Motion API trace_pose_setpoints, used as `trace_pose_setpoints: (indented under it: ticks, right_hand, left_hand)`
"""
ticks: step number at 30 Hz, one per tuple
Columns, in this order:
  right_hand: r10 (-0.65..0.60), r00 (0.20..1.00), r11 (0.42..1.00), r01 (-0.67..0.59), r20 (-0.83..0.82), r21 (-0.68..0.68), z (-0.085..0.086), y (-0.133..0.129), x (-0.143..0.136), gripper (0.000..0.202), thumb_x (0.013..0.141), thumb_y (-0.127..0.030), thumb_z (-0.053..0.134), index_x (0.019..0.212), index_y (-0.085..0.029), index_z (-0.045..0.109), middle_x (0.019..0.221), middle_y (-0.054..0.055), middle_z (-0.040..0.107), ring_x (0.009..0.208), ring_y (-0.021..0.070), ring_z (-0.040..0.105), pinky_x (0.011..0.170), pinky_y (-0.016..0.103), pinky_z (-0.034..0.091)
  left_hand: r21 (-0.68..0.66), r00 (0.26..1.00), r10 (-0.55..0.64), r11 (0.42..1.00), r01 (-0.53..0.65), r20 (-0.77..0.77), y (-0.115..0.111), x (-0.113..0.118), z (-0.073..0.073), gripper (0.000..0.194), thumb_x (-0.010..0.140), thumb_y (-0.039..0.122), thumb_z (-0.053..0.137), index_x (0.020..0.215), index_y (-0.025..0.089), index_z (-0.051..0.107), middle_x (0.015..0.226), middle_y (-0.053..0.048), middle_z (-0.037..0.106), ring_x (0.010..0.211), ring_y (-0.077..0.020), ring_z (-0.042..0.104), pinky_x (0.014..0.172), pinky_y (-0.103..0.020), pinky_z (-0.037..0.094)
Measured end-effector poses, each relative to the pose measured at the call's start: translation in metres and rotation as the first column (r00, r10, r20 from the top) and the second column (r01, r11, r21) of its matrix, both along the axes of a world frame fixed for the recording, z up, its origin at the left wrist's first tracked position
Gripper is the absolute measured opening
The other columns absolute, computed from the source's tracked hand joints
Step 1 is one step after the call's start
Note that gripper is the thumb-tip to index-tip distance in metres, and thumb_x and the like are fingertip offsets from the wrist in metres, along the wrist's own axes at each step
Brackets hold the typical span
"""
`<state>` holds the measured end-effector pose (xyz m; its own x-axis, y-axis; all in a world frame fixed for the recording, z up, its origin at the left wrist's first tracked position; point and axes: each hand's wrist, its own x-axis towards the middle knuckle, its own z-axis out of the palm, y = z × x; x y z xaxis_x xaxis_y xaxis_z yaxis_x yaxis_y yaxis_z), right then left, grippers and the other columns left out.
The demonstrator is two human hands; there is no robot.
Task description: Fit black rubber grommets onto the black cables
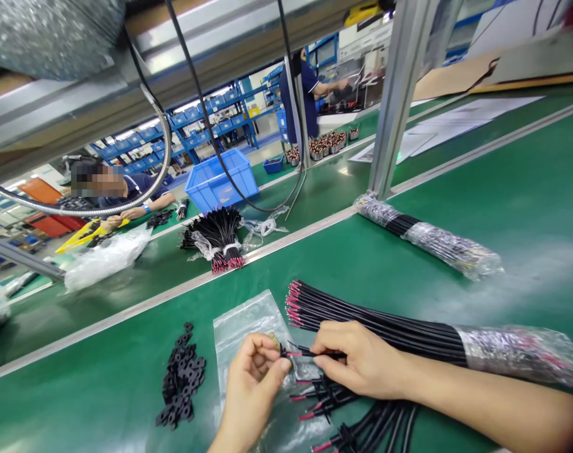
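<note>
My right hand [356,358] is closed in a pinch around a black cable [307,350], whose thin red and black wire ends point left. Close to those ends, my left hand [253,384] has thumb and fingertips together on a small black rubber piece [282,351], partly hidden by the fingers. Left of my left hand lies a pile of similar black rubber pieces [182,377]. Beneath both hands is a clear plastic bag [229,321]. Several cables carrying black pieces near their red ends [324,396] lie below my right hand. A large bundle of black cables [385,321] stretches behind it.
A plastic-wrapped cable bundle [432,239] lies farther back, beside a metal post [399,107]. Across the metal strip stand a tied cable bundle [220,236] and a blue bin [222,182]. Black cords [205,113] hang overhead. Two other people [126,189] work beyond.
</note>
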<state>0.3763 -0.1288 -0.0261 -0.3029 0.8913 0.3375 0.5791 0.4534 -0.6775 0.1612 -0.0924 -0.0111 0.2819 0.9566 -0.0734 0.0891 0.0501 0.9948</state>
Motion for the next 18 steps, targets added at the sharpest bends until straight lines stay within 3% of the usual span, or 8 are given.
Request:
trace_pose_setpoints:
  ticks: [6, 9, 14, 18]
  right_hand:
    - [0.048, 0.999, 0.997, -0.049, 0.008, 0.051, 0.001, -0.002, 0.0, 0.016, 0.079, -0.019, 0.051, 0.083, -0.017, 0.067, 0.069, 0.002, 0.06, 0.062, 0.0134, 0.053, 0.057, 0.024, 0.039]
    - [0.027, 1.0, 0.999, -0.027, -0.01, 0.048, 0.003, -0.003, 0.0, 0.015, 0.074, -0.019, 0.053, 0.083, -0.017, 0.064, 0.068, 0.001, 0.059, 0.059, 0.0129, 0.052, 0.056, 0.024, 0.04]
    - [0.027, 1.0, 0.996, -0.027, 0.0, 0.082, 0.005, -0.002, 0.003, 0.011, 0.077, -0.02, 0.049, 0.075, -0.017, 0.059, 0.066, 0.002, 0.059, 0.058, 0.0138, 0.052, 0.056, 0.025, 0.041]
    - [0.12, 0.992, 0.986, -0.122, 0.023, 0.114, 0.004, -0.001, 0.005, 0.021, 0.086, -0.021, 0.041, 0.079, -0.016, 0.061, 0.069, 0.005, 0.061, 0.062, 0.015, 0.054, 0.06, 0.026, 0.043]
  left_hand:
    - [-0.12, 0.996, -0.009, 0.993, 0.02, 0.087, -0.007, 0.013, -0.004, 0.045, 0.056, 0.023, 0.084, 0.091, 0.02, 0.057, 0.074, 0.0, 0.064, 0.066, -0.0126, 0.061, 0.061, -0.021, 0.05]
    - [-0.171, 0.992, -0.008, 0.985, 0.03, 0.127, -0.007, 0.018, -0.007, 0.043, 0.051, 0.024, 0.087, 0.084, 0.018, 0.06, 0.073, -0.001, 0.064, 0.062, -0.0132, 0.062, 0.057, -0.022, 0.051]
    - [0.099, 0.999, -0.016, 0.995, 0.012, 0.044, -0.002, 0.021, -0.014, 0.027, 0.05, 0.031, 0.088, 0.068, 0.017, 0.072, 0.073, -0.002, 0.061, 0.065, -0.0148, 0.06, 0.057, -0.024, 0.05]
    - [0.325, 0.984, -0.068, 0.938, 0.119, -0.166, -0.004, 0.023, -0.016, 0.019, 0.059, 0.034, 0.084, 0.066, 0.02, 0.074, 0.065, -0.003, 0.064, 0.062, -0.0171, 0.06, 0.057, -0.028, 0.049]
